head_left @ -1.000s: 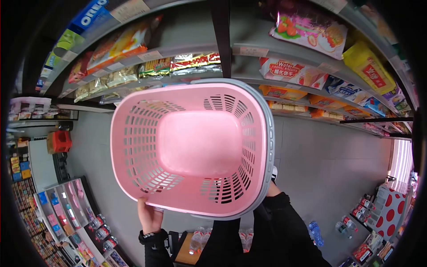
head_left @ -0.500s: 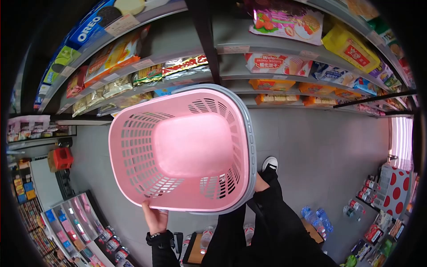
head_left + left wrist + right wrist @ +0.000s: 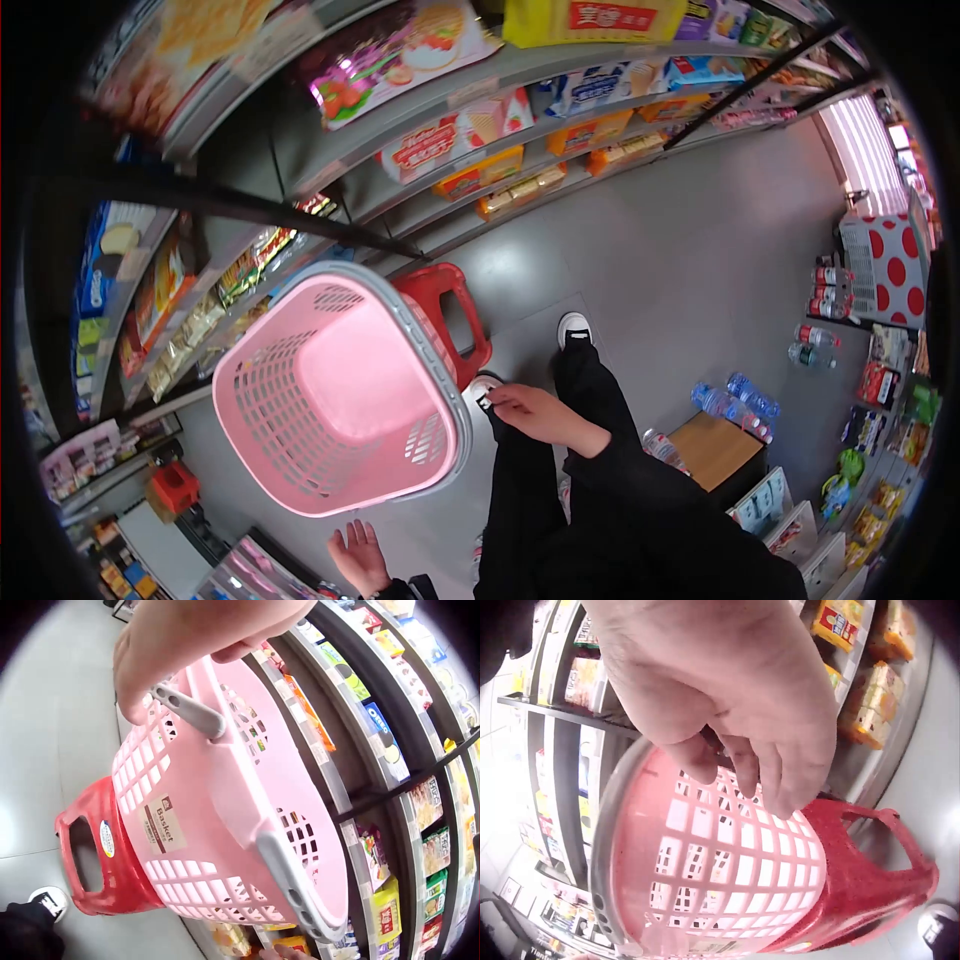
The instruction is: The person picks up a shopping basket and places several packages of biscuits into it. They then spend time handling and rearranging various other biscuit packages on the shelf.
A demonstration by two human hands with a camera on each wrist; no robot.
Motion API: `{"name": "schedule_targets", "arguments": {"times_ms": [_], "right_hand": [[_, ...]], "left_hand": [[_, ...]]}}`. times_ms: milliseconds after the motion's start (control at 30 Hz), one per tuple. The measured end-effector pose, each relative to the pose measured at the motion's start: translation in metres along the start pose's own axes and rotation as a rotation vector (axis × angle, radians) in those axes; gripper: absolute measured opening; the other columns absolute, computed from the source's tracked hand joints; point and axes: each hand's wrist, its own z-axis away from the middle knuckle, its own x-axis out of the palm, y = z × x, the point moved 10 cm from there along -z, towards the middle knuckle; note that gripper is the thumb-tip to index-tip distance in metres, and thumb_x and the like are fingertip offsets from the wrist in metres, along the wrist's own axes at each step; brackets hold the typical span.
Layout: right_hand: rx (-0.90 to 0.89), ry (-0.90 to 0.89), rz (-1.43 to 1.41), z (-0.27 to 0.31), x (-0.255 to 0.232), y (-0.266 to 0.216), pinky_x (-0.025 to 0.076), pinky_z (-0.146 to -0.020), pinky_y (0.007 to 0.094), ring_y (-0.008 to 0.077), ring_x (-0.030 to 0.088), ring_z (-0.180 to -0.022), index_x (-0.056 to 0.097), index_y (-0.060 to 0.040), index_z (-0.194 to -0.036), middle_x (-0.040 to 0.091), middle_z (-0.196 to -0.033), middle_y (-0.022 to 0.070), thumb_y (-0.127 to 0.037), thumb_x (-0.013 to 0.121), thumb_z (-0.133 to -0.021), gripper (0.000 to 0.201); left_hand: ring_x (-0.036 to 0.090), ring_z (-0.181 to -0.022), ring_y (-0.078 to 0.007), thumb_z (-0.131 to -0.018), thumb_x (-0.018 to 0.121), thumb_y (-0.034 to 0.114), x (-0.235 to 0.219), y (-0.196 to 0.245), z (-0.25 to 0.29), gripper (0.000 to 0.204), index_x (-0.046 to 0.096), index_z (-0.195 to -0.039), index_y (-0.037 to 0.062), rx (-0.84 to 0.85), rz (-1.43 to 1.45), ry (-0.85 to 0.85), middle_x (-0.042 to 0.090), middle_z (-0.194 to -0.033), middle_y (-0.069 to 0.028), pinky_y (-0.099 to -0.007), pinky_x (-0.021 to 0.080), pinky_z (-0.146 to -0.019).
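A pink plastic basket (image 3: 355,375), with grey handles (image 3: 289,889) folded along its rim, stands on a red stool (image 3: 124,881). Nothing lies inside it. My left hand (image 3: 360,558) is just below the basket's near rim with fingers spread and relaxed, holding nothing. To the right of the basket, my right hand (image 3: 548,416) hangs over my leg, its fingers loosely bent and bare. The right wrist view has that hand (image 3: 735,697) in front of the basket's slotted side.
Shelves of packaged biscuits (image 3: 430,145) run along the far side. Bottles (image 3: 725,400) and a low brown-topped box (image 3: 708,450) stand at the right. A grey box with red dots (image 3: 882,262) is farther right. My shoe (image 3: 574,328) is on the grey floor.
The basket has gone from both hands onto the red stool, lower and to the left. Both hands have let go of it. The head view has turned to the right.
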Motion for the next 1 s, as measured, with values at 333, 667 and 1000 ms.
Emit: {"name": "schedule_targets", "arguments": {"times_ms": [333,667,1000], "right_hand": [[-0.196,-0.205,0.236,0.043,0.01,-0.09,0.043,-0.083,0.0353,0.0292,0.055,-0.097,0.047,0.0005,-0.116,0.056,-0.107,0.0182,-0.028,0.049,-0.086,0.041],[-0.359,-0.172,0.509,0.091,-0.046,-0.171,0.042,-0.082,0.0376,0.0326,0.053,-0.095,0.049,-0.002,-0.113,0.056,-0.103,0.0161,-0.025,0.051,-0.084,0.037],[-0.275,-0.139,0.523,0.113,-0.126,-0.213,0.041,-0.085,0.0364,0.0318,0.052,-0.1,0.05,-0.0031,-0.113,0.055,-0.107,0.0171,-0.026,0.05,-0.084,0.036]], "left_hand": [[0.049,-0.106,-0.0199,-0.084,0.043,0.0,0.184,0.001,0.118,0.027,0.05,-0.11,-0.0038,0.631,-0.756,-0.416,0.052,-0.113,-0.0131,-0.0318,0.036,-0.093],[0.054,-0.091,-0.0388,-0.069,0.069,0.023,0.278,-0.106,0.133,0.059,0.042,-0.114,-0.0056,0.76,-1.71,-0.818,0.056,-0.097,-0.0243,-0.0442,0.042,-0.079],[0.055,-0.084,-0.0418,-0.075,0.06,0.025,0.265,-0.111,0.12,0.058,0.035,-0.119,-0.0017,0.81,-1.674,-0.756,0.057,-0.093,-0.0261,-0.048,0.043,-0.073]]}}
